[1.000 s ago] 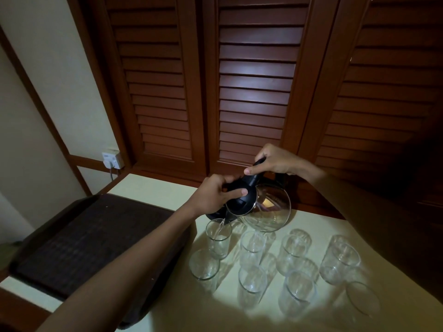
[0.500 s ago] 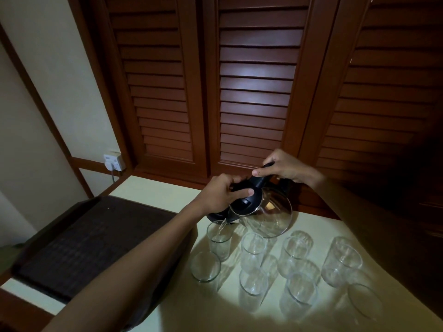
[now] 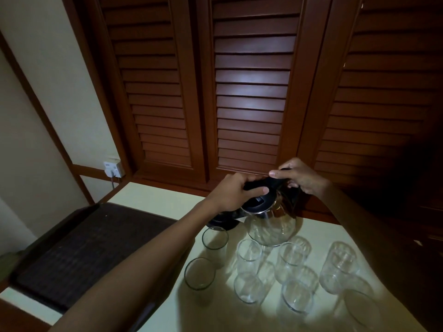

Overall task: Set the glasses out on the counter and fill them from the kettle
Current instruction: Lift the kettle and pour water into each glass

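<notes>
A glass kettle (image 3: pixel 271 226) with a black lid and handle hangs nearly upright over the pale counter (image 3: pixel 153 200). My left hand (image 3: pixel 236 192) presses on the black lid. My right hand (image 3: pixel 298 174) grips the black handle behind it. Several clear glasses stand below in a loose cluster; the far-left glass (image 3: pixel 215 238) sits just left of the kettle, and another (image 3: pixel 248 254) stands right under its body. A further glass (image 3: pixel 199 273) is nearest my left forearm. No water stream shows.
A dark woven tray (image 3: pixel 79 250) lies on the counter to the left. The kettle's black base (image 3: pixel 221 222) sits behind the far-left glass. Brown louvred doors (image 3: pixel 249 97) close off the back. A wall socket (image 3: pixel 112 168) with a cable is at the left.
The kettle has swung back from a leftward pouring tilt over the far-left glass to nearly upright and shifted right. Both hands stayed on it.
</notes>
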Demonstrator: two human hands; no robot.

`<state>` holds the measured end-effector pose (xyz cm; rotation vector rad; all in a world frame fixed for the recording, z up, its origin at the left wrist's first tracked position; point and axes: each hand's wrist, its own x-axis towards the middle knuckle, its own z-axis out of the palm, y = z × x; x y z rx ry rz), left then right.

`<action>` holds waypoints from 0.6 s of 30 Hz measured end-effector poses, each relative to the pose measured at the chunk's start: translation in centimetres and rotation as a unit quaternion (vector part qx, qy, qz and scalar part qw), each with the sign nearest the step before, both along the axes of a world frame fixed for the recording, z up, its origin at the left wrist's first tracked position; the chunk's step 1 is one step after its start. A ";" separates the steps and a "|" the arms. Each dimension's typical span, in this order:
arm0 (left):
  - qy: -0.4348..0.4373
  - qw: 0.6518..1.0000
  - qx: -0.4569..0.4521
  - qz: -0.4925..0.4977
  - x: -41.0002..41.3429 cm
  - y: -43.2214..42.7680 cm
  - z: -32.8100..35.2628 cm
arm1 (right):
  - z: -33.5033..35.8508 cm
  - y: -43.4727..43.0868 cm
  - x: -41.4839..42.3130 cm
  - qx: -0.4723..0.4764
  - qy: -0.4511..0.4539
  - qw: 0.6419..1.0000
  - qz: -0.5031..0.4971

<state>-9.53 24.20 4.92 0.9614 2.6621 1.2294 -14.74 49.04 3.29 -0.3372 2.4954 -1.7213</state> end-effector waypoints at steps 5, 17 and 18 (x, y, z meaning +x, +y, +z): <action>-0.005 1.000 -0.026 -0.003 0.5 1.6 0.1 | 0.2 1.7 0.4 0.015 0.008 1.000 0.024; 0.025 0.999 -0.016 0.032 2.2 3.0 -0.3 | 0.2 2.5 0.1 0.052 0.022 0.996 0.068; 0.030 0.999 -0.019 0.037 2.2 2.9 -0.4 | 0.3 2.4 0.0 0.057 0.025 0.995 0.072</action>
